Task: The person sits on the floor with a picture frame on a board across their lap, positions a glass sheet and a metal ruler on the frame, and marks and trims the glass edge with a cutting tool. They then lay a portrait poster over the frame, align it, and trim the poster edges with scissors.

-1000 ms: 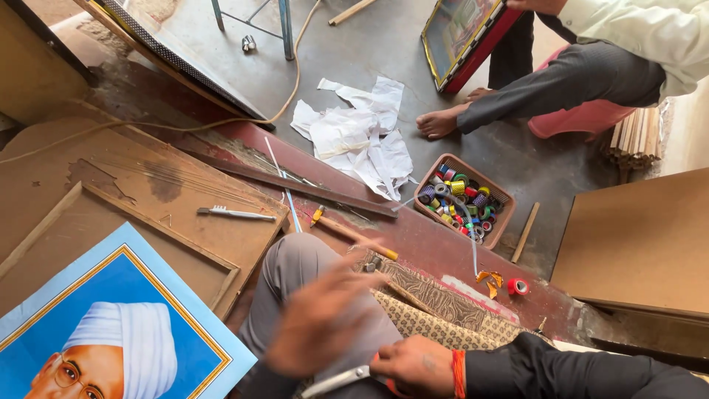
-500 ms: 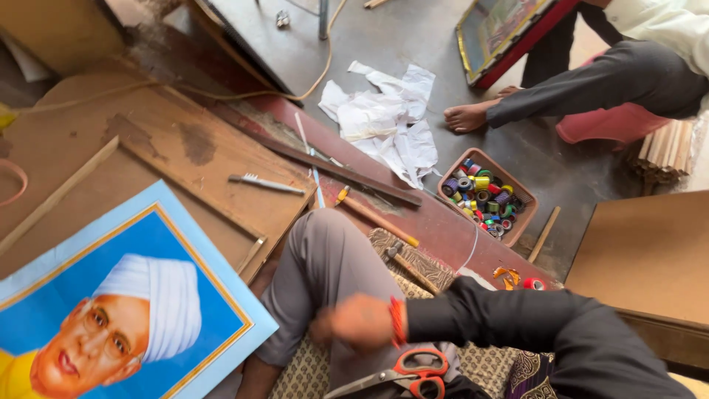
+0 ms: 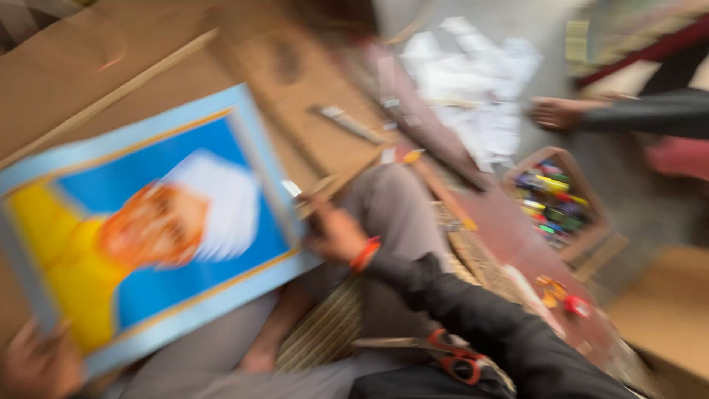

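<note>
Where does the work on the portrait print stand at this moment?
Looks done: the red-handled scissors are set down, lying on the lap. In hand: the blue-bordered portrait print is lifted, the right hand at its right edge and the left hand at its lower left corner. Left: the print is bare and unframed; the blur hides finer detail.

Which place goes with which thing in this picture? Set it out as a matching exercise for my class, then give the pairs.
Things:
1. print
2. scissors
3. tray of coloured bits
4. white paper scraps

Places:
A. on the floor at the top, beside another person's foot
B. held by both hands, left hand at its bottom corner, right hand at its right edge
C. on the lap, below the black sleeve
D. on the floor at the right, past the knee

Pairs: 1-B, 2-C, 3-D, 4-A
</note>
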